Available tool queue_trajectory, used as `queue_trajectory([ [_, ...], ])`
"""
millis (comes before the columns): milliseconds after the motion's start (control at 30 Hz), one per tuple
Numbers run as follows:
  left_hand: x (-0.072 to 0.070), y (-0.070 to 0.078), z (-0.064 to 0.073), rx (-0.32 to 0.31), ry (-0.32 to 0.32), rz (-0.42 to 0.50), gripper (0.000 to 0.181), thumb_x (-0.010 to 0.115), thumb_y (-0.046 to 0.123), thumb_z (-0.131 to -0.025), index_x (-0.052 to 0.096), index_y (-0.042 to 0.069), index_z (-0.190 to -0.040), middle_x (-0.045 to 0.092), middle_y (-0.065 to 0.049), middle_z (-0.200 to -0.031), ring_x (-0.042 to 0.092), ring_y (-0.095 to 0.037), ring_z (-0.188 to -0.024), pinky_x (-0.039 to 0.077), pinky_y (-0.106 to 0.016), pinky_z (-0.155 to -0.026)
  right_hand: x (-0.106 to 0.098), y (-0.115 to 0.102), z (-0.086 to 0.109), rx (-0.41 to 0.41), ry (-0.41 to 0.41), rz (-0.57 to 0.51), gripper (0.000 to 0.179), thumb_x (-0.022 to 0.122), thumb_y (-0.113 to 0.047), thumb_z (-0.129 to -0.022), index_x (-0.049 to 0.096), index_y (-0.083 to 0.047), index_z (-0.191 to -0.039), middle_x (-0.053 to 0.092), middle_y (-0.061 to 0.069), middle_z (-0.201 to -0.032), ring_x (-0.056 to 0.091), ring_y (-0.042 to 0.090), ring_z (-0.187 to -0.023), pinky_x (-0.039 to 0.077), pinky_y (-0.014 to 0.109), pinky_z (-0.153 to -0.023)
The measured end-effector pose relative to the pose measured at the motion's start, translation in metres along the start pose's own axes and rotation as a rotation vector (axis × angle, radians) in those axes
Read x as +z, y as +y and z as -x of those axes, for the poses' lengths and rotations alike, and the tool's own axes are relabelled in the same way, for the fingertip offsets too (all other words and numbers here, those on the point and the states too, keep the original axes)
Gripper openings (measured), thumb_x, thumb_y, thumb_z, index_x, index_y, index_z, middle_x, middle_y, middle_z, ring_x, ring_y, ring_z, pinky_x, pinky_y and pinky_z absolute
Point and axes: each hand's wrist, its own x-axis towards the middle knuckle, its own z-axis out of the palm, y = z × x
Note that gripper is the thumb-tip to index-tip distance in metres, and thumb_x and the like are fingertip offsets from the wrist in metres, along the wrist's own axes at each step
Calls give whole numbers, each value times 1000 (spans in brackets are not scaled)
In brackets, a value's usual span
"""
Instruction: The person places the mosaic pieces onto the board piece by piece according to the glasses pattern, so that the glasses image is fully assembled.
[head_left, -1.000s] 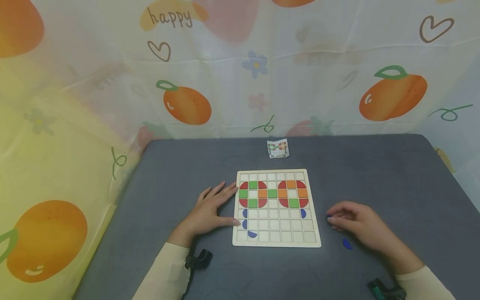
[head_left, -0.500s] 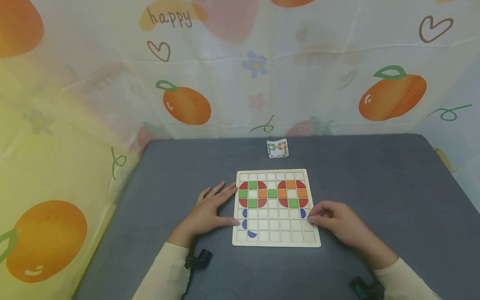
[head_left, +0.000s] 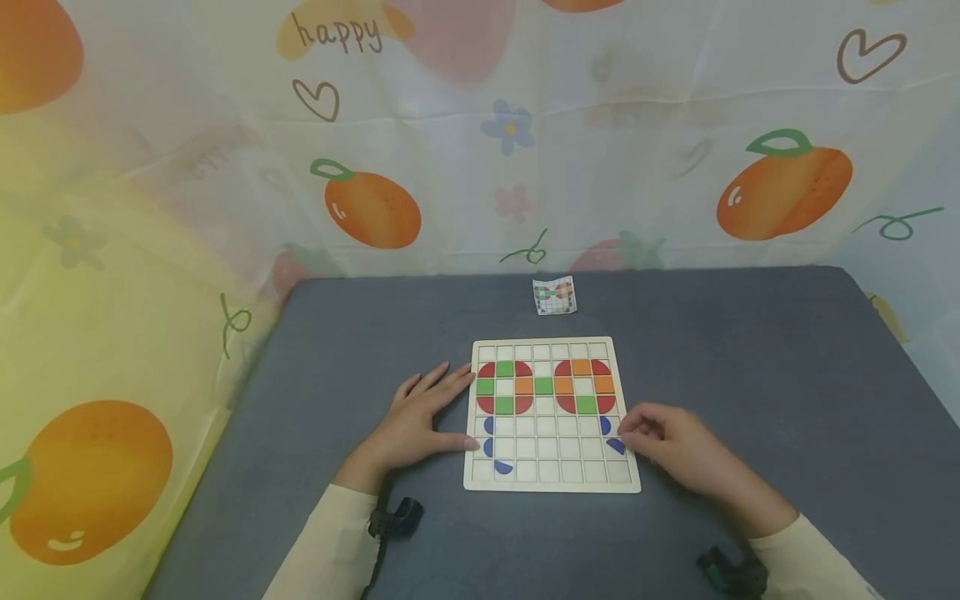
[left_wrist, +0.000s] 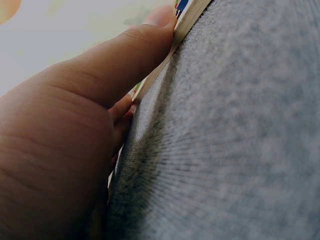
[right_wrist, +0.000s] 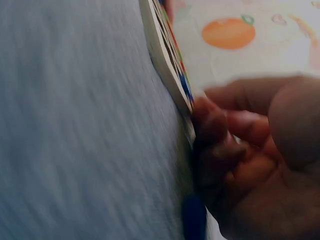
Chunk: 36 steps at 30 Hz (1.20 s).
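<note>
A white grid board (head_left: 551, 479) lies on the table, holding red, green and orange pieces in its upper rows. Blue half-circle pieces (head_left: 488, 447) sit in cells along its lower left. My left hand (head_left: 408, 425) is spread flat at the board's left edge, thumb tip resting on the rim. At the right edge is my right hand (head_left: 675, 437), fingers loosely bent, with no piece visible between the fingertips. Just beside them a blue half-circle (head_left: 615, 447) lies slantwise on the board, below another blue half-circle (head_left: 605, 426). The right wrist view is blurred.
A small printed card (head_left: 554, 296) with a coloured pattern lies behind the board. Low in the right wrist view a loose blue piece (right_wrist: 194, 217) shows beside the hand. A fruit-print cloth (head_left: 600, 192) hangs behind the grey table (head_left: 712, 333).
My right hand has come left to the board with a blue half-circle and let it go near the right edge, fingers now slightly apart from it. The left hand stays put.
</note>
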Motion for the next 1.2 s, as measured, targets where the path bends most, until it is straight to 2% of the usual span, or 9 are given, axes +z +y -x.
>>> queue_trajectory([
  [133, 1, -1, 0, 7, 6, -8, 107, 87, 66, -85, 39, 25, -172, 29, 14, -175, 13, -22, -165, 3, -61, -127, -5, 2, 3, -59, -43, 30, 10, 79, -6, -98, 77, -12, -106, 59, -4, -80, 56, 15, -72, 46, 29, -66],
  [333, 0, -1, -1, 12, 11, -17, 107, 87, 65, -85, 39, 24, -172, 29, 14, -175, 14, -23, -165, 3, -61, -127, -2, 1, 4, -112, -49, 75, 11, 83, -10, -95, 76, -15, -102, 57, -7, -77, 55, 12, -70, 46, 29, -64],
  [933, 1, -2, -1, 14, 3, -24, 108, 86, 67, -86, 37, 25, -172, 28, 15, -176, 13, -22, -165, 3, -60, -127, 5, -2, 4, -94, -34, 113, 11, 85, -11, -95, 76, -16, -100, 54, -8, -75, 52, 12, -68, 44, 29, -61],
  [1100, 1, -2, -1, 15, 2, -14, 108, 86, 67, -86, 37, 25, -172, 28, 15, -176, 13, -22, -165, 3, -60, -127, 5, 0, 4, -90, -35, 86, 9, 85, -16, -97, 77, -15, -101, 56, -7, -76, 54, 12, -68, 45, 29, -61],
  [1200, 1, -2, 0, 19, 2, -9, 107, 86, 66, -86, 38, 25, -172, 28, 14, -176, 13, -22, -165, 3, -61, -126, 3, 2, 5, -90, -39, 33, 8, 83, -19, -100, 77, -15, -103, 60, -6, -79, 57, 13, -71, 47, 29, -63],
])
